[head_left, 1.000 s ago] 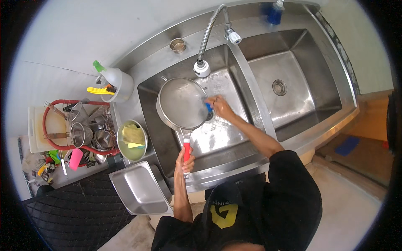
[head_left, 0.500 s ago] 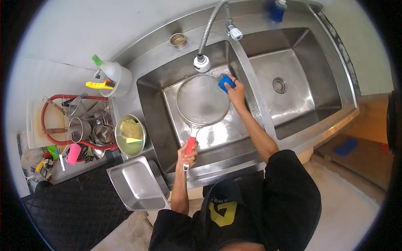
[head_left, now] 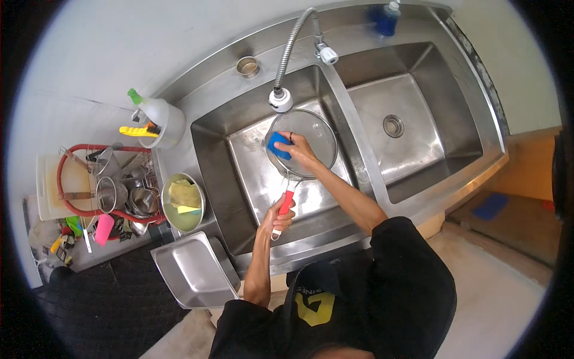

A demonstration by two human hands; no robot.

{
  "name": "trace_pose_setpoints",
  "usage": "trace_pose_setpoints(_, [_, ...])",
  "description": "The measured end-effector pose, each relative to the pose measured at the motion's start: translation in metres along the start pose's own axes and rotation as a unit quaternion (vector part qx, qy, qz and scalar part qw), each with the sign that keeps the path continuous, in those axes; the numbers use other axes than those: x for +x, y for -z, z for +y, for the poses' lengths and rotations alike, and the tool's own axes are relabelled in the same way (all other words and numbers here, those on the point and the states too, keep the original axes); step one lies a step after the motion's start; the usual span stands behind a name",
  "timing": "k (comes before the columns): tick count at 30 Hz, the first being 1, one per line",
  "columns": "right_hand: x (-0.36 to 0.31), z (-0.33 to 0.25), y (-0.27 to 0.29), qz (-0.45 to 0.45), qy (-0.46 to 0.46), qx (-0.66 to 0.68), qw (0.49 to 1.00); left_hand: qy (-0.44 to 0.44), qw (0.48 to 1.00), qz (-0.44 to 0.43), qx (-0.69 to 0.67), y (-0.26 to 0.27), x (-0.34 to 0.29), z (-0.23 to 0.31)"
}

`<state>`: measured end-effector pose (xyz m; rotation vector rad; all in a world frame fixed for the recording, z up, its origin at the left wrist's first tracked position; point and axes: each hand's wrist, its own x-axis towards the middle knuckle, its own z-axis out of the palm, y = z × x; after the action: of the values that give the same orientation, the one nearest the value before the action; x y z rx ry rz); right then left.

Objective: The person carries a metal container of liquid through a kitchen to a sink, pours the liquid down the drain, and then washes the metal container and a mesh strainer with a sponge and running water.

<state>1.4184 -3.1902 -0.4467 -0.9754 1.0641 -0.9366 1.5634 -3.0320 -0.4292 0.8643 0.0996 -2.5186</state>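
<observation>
A round mesh strainer (head_left: 317,140) with a red and white handle is held over the left sink basin (head_left: 248,173). My left hand (head_left: 280,215) is closed around its handle. In my right hand (head_left: 299,149) is a blue sponge (head_left: 278,145), pressed against the left part of the mesh. The fingers hide some of the sponge and the strainer's rim. Just above the strainer's far edge hangs the white spray head (head_left: 280,100) of a coiled metal faucet (head_left: 289,51).
The right basin (head_left: 412,119) has a drain. Left of the sink stand a bowl (head_left: 182,222) with yellow cloths, a steel pan (head_left: 191,263), a white bucket (head_left: 173,127) with a spray bottle and brush, and a rack (head_left: 89,209) of utensils. A blue bottle (head_left: 388,19) stands at the back.
My right hand has moved the sponge from the strainer's right rim across to its left side. My left hand has shifted the strainer slightly right, its handle more tilted.
</observation>
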Motion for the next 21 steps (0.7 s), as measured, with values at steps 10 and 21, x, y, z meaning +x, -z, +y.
trace_pose_setpoints(10, [-0.008, 0.001, 0.02, 0.034, -0.099, 0.144, 0.984, -0.069, 0.965, 0.19, 0.168, -0.034, -0.013, -0.001])
trace_pose_setpoints(21, [-0.004, -0.014, 0.02, -0.139, -0.133, 0.167, 0.967, -0.1, 0.934, 0.225, 0.259, -0.042, -0.026, -0.001])
